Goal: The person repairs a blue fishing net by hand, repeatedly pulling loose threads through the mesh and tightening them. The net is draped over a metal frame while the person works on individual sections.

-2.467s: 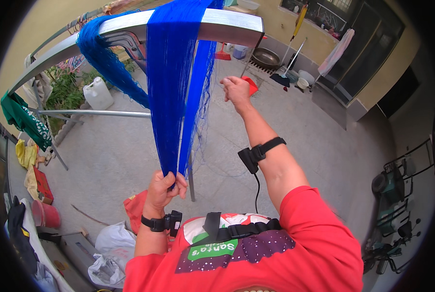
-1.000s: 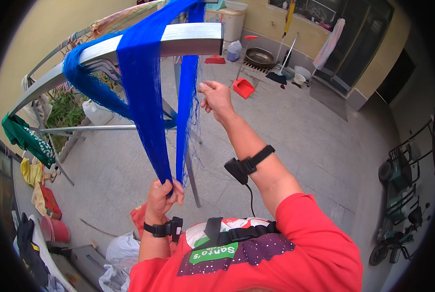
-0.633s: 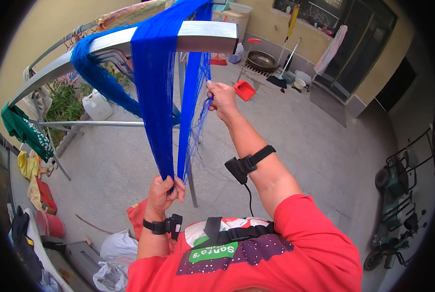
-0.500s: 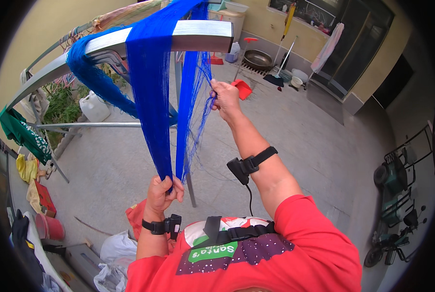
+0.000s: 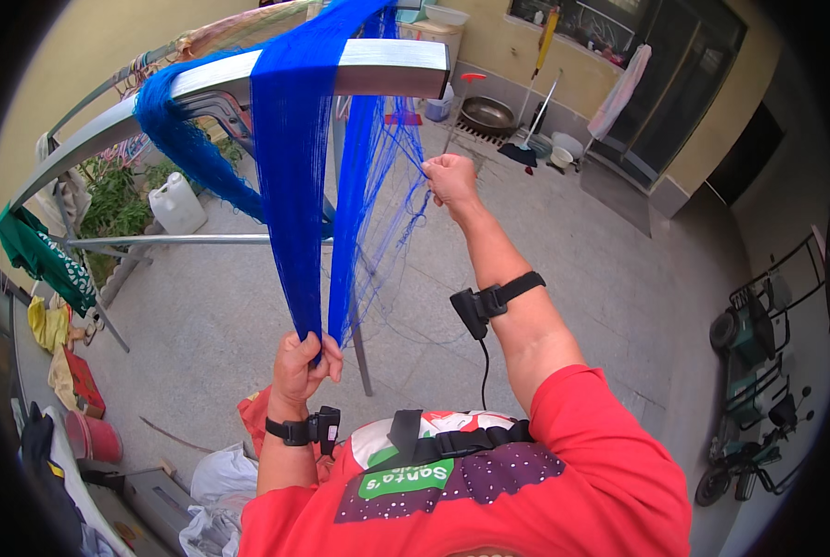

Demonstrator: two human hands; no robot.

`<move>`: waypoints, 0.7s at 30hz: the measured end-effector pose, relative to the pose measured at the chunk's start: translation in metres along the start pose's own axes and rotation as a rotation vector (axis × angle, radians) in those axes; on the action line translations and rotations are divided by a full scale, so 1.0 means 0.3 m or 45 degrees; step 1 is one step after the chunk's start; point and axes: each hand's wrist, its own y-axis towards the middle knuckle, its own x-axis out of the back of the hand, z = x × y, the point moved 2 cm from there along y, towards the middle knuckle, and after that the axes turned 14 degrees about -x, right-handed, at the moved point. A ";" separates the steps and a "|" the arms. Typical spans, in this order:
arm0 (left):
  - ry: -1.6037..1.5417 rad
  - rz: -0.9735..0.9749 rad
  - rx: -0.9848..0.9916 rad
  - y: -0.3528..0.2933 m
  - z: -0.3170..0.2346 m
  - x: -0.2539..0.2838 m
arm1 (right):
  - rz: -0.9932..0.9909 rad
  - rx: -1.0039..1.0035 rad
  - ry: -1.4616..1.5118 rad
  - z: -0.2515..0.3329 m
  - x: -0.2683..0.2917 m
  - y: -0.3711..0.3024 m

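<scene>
A wide skein of bright blue thread point(image 5: 291, 176) hangs over a silver metal bar point(image 5: 392, 67) in front of me. Its lower end is gripped by my left hand point(image 5: 302, 369), with the fingers wrapped round the loop. To the right, my right hand point(image 5: 452, 179) pinches a few loose blue strands and holds them away from the skein. Those strands point(image 5: 398, 213) fan out thin and tangled between the skein and my fingers. On the bar's left part hangs a second, darker teal-blue skein point(image 5: 188, 153), touched by neither hand.
The metal rack's lower rail point(image 5: 169, 239) crosses behind the skeins. A white jug point(image 5: 178, 204) stands by the plants. Further back are a wide metal pan point(image 5: 488, 115) and a mop point(image 5: 519, 153). A green wheeled vehicle point(image 5: 758, 408) is at the right; white bags point(image 5: 222, 475) lie lower left.
My right hand has moved to the right, drawing the loose strands further out from the skein. The left hand keeps its grip and has shifted slightly left.
</scene>
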 end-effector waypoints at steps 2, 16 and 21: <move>0.023 -0.015 0.007 -0.003 -0.001 0.001 | -0.128 0.139 -0.185 -0.022 0.022 0.028; 0.301 -0.109 0.072 0.041 -0.043 -0.051 | -0.097 0.265 -0.055 -0.033 0.095 0.017; 0.590 -0.267 -0.021 0.052 -0.032 -0.113 | 0.067 0.009 0.067 -0.004 0.134 -0.070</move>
